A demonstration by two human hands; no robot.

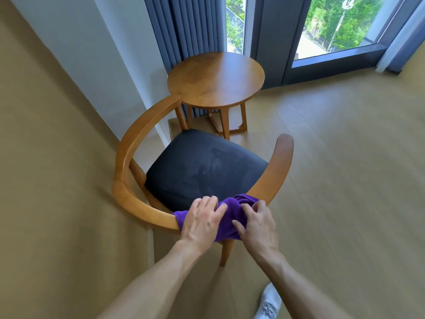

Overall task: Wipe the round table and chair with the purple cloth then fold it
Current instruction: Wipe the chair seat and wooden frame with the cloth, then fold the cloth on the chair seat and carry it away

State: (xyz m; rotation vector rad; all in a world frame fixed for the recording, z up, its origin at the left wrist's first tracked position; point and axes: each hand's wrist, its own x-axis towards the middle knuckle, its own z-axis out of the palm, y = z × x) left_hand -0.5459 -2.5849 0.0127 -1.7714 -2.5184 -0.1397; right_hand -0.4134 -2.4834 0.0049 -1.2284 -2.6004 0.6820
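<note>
— What do you see in the head view?

— I see the purple cloth [230, 217] lying over the curved wooden back rail of the chair [128, 157], at the part nearest to the camera. Both hands are on it. The left hand [202, 218] lies on top of the cloth, its fingers bent over the rail and pressing the fabric down. The right hand [257, 223] grips the cloth from the right side, and its thumb and fingers are curled into the bunched fabric.

— And the seat?

— The black seat cushion [202, 166] has a faint wet-looking patch near its middle. The round table [216, 79] stands behind the chair, close to the end of the left armrest; I cannot tell if they touch.

— Anything else around?

— Grey curtains [184, 26] hang behind the table, beside a tall window [333, 26] with green trees outside. At the bottom edge I see one white shoe [269, 302] on the light wooden floor [345, 157].
</note>
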